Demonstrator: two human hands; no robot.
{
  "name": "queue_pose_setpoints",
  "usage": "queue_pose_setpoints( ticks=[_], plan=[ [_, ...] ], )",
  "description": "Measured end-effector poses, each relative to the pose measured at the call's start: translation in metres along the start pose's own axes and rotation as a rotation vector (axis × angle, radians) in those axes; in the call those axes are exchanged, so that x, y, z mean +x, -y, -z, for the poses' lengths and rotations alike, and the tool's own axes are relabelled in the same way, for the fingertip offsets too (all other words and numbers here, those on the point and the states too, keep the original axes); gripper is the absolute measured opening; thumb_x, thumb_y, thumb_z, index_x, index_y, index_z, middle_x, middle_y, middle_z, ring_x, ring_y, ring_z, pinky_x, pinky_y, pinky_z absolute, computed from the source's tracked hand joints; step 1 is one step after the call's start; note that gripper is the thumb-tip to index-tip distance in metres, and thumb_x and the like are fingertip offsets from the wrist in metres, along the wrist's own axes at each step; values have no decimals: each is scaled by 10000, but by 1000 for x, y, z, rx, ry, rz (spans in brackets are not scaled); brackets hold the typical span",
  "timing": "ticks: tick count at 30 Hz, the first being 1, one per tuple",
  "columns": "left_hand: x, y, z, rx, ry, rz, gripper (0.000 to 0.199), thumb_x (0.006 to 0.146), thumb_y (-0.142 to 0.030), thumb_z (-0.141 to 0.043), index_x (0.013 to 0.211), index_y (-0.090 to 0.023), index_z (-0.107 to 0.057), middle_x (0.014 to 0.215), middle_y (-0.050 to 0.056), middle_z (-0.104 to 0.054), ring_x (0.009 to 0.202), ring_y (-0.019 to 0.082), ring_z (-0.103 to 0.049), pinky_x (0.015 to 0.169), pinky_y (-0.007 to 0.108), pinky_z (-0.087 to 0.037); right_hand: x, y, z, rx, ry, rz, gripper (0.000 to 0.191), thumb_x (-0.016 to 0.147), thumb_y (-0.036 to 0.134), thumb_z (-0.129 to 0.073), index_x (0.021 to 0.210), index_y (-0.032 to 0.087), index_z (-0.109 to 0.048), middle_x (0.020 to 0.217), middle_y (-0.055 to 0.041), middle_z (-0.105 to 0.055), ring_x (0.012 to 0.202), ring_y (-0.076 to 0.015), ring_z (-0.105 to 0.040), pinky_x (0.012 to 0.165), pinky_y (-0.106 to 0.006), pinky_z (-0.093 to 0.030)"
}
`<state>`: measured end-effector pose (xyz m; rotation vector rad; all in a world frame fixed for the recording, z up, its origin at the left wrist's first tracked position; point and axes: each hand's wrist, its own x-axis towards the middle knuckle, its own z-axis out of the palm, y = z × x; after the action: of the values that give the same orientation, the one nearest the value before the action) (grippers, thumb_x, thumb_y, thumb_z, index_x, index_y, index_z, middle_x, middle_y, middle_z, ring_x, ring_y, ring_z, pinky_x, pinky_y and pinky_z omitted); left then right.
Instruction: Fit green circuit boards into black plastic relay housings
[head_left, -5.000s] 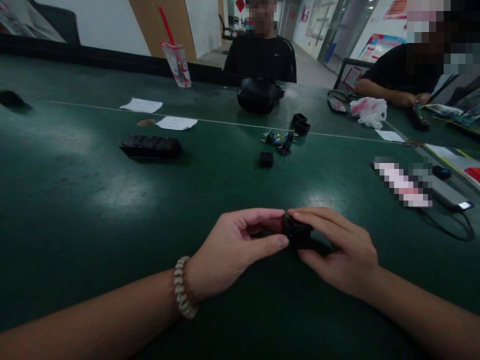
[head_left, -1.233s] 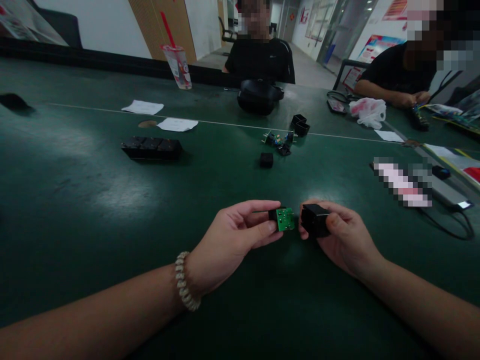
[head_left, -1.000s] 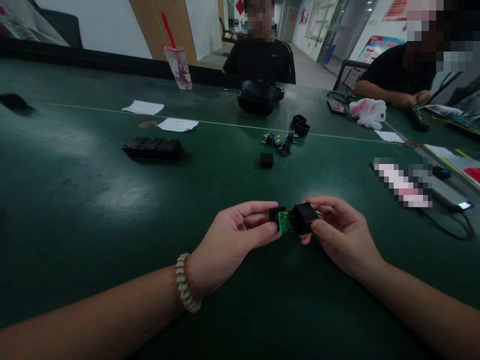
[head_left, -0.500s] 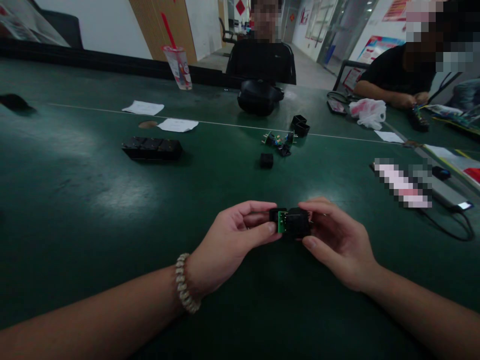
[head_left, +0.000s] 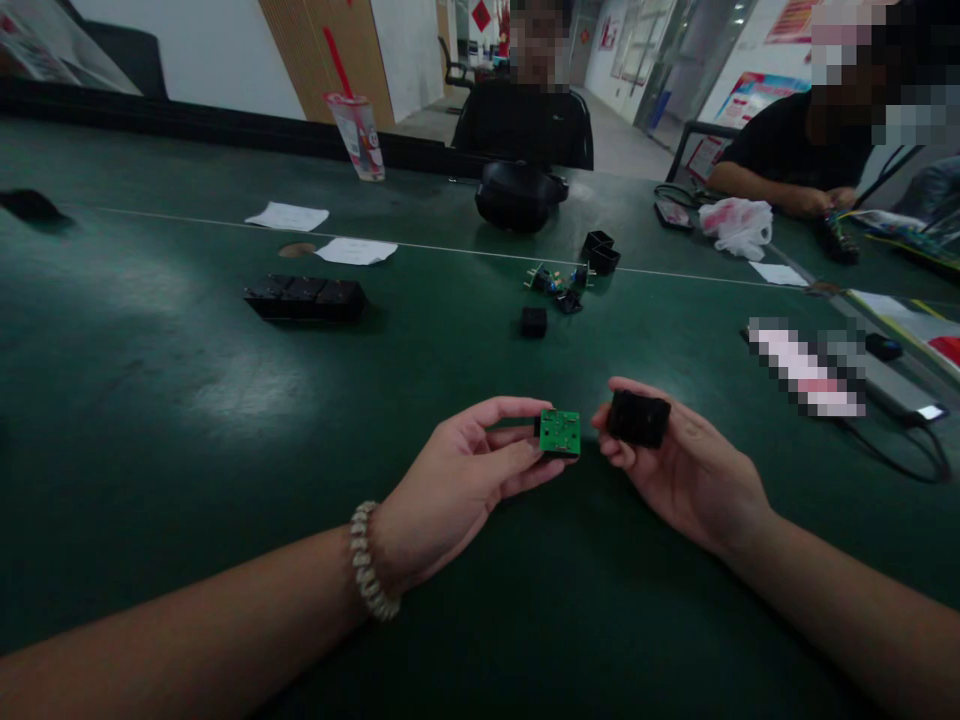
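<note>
Gripping a green circuit board (head_left: 559, 433), the left hand (head_left: 469, 468) faces the right hand (head_left: 701, 475), which holds a black casing (head_left: 639, 418) (the two parts are near each other but apart). Both are held over the green table (head_left: 187, 470), on the near side of a small black block (head_left: 534, 322) and loose components (head_left: 557, 281).

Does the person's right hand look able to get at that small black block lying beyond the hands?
Probably yes: nothing appears to stand between the right hand and the small black block, though that hand holds a black casing, which may need putting down first.
</note>
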<state>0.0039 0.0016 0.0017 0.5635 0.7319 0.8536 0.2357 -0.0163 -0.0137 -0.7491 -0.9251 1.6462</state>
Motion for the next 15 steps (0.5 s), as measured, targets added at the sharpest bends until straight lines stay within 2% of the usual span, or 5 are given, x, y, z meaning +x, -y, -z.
queue_pose_setpoints(
  ticks=[8,15],
  plan=[
    [-1,0,2,-9,8,-24,152,900,-28,-766,992,-145,-798,1033,90,-864,933,182,-820,886,298,-678,2,4,-3,128,17,-83,257,934,330,-826,1172,232,-811,1093,-69,-852,890,-122,-819,829,-174,-655],
    [-2,0,2,34,-2,-26,209,888,-4,-772,1014,-170,-791,1027,65,-858,931,161,-810,901,292,-670,3,1,6,3,20,-16,338,947,357,-807,1265,246,-784,1181,-77,-830,970,-161,-825,881,-238,-683]
  ],
)
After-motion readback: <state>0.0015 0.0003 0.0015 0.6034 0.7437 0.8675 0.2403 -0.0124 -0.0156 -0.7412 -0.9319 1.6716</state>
